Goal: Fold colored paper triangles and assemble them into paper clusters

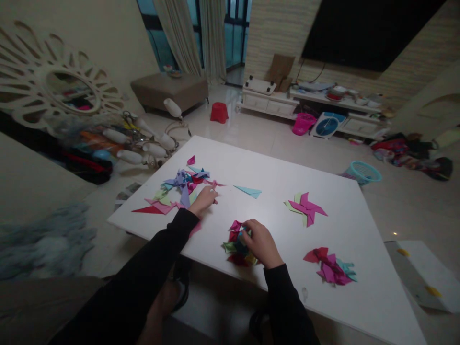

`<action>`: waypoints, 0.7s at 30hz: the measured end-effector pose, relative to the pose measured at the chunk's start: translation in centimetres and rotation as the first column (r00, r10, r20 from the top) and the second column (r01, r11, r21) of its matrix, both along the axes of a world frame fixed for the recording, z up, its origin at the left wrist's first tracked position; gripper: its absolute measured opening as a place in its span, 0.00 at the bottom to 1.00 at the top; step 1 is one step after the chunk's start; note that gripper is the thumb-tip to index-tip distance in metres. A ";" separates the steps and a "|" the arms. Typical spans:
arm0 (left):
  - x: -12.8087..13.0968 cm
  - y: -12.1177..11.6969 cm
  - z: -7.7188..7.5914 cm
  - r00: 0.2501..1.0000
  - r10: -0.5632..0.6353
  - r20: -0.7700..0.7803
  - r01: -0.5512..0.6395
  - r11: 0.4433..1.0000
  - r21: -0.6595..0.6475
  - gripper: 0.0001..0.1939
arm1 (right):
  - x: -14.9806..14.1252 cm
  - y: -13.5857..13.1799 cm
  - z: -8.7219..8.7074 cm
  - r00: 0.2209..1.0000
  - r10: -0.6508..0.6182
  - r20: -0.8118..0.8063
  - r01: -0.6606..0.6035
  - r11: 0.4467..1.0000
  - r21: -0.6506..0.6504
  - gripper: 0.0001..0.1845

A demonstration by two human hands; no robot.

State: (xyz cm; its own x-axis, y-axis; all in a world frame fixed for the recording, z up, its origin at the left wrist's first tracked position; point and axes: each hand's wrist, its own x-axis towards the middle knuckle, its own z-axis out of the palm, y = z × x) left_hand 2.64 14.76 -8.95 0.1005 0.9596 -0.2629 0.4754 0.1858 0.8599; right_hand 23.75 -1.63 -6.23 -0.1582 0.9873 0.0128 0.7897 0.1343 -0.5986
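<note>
My left hand reaches to the right edge of a loose heap of folded papers in purple, teal, red, pink and green. Its fingers are pinched at a small pink folded paper. My right hand is bent over a smaller pile of folded paper pieces, with its fingers curled together at the pile's right side. Whatever those fingertips hold is hidden. Between and beyond the hands lies a light blue folded paper. Farther right are pink and green pinwheel-like pieces and another pile in red, magenta and teal.
Everything rests on a white table. A small magenta folded paper lies near its far left edge. Beyond stand a red stool, a pink bucket and a turquoise basket. A lamp with white shades is at the left.
</note>
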 end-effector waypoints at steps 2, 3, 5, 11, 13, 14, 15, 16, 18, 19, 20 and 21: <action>0.7 -2.6 1.2 0.997 -0.073 0.036 0.072 0.997 0.015 0.21 | 0.4 0.1 0.1 0.998 -0.055 0.003 0.055 0.998 0.026 0.08; 1.1 -4.0 1.7 0.988 -0.143 0.062 0.142 0.989 0.031 0.22 | 0.7 0.1 0.0 0.997 -0.083 0.005 0.083 0.996 0.033 0.08; 2.0 -6.6 2.6 0.960 -0.264 0.099 0.260 0.964 0.053 0.22 | 1.3 0.2 -0.1 0.990 -0.144 0.007 0.144 0.989 0.036 0.09; 3.2 -9.1 3.3 0.894 -0.443 0.062 0.436 0.894 0.107 0.17 | 3.4 0.5 -0.4 0.931 -0.359 -0.066 0.362 0.931 0.046 0.17; 3.1 -8.7 3.1 0.897 -0.442 0.006 0.436 0.886 0.155 0.15 | 3.6 0.7 0.2 0.902 -0.402 -0.158 0.418 0.904 0.087 0.24; 3.0 -8.5 3.0 0.897 -0.443 -0.018 0.439 0.881 0.176 0.15 | 3.6 0.8 0.6 0.876 -0.430 -0.219 0.464 0.875 0.139 0.28; 2.9 -8.3 2.9 0.896 -0.443 -0.035 0.442 0.877 0.191 0.14 | 3.6 0.9 1.0 0.844 -0.458 -0.279 0.518 0.830 0.205 0.33; 2.8 -8.2 2.9 0.895 -0.443 -0.046 0.443 0.874 0.199 0.15 | 3.5 0.9 1.4 0.815 -0.477 -0.330 0.566 0.779 0.272 0.37; 2.5 -8.0 3.0 0.893 -0.447 -0.049 0.447 0.872 0.200 0.15 | 3.3 1.1 1.8 0.801 -0.471 -0.370 0.589 0.731 0.345 0.40; 2.4 -7.9 3.1 0.891 -0.452 -0.046 0.451 0.871 0.194 0.15 | 3.2 1.1 1.7 0.828 -0.436 -0.352 0.546 0.768 0.334 0.39; 2.3 -7.9 3.3 0.889 -0.456 -0.043 0.456 0.870 0.188 0.14 | 3.1 1.2 1.5 0.866 -0.385 -0.320 0.477 0.827 0.297 0.36; 2.2 -7.9 3.5 0.887 -0.459 -0.040 0.458 0.870 0.183 0.14 | 3.0 1.2 1.2 0.900 -0.331 -0.283 0.402 0.882 0.247 0.31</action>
